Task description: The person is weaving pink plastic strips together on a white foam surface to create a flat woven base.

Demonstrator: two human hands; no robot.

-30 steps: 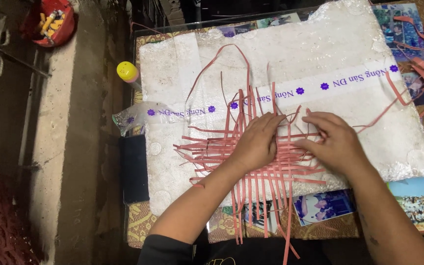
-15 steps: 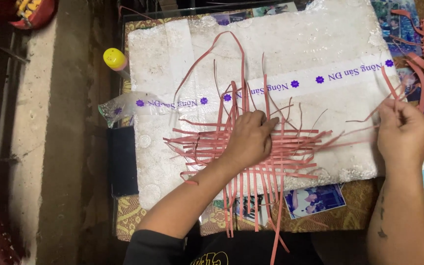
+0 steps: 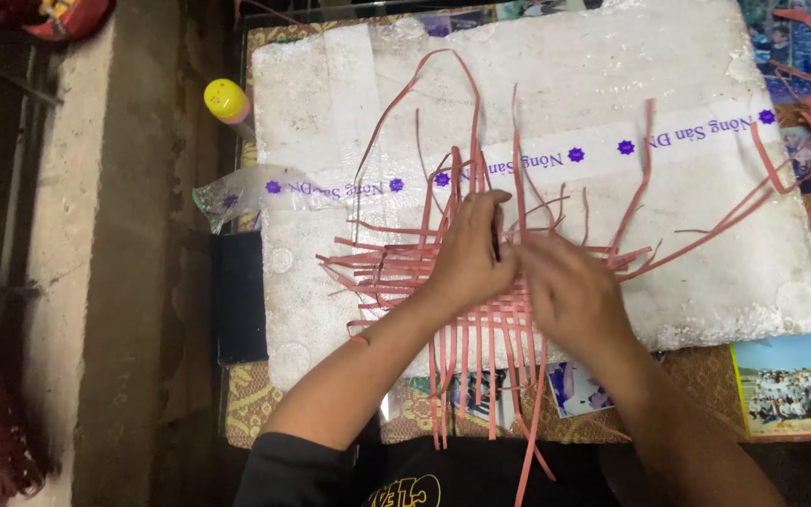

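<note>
Currently —
Foam board (image 3: 612, 84): white slab, work base on the table.
Woven mat (image 3: 424, 272): pink strips interlaced at the board's near edge; light, springy, likely slippery — best held flat at the crossings.
Left hand (image 3: 469, 258): fingers together, pressing the weave down.
Right hand (image 3: 570, 296): blurred, on the strips just beside — grip unclear.
Bottle cap (image 3: 225, 99): yellow, left of board.

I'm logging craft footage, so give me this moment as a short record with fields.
surface: white foam board on a patterned table
work: flat mat of woven pink strips, loose ends trailing off the board
left hand: pressing down on the mat
right hand: blurred, on the mat's right side
nearby: yellow-capped bottle, dark flat rectangular object
</note>
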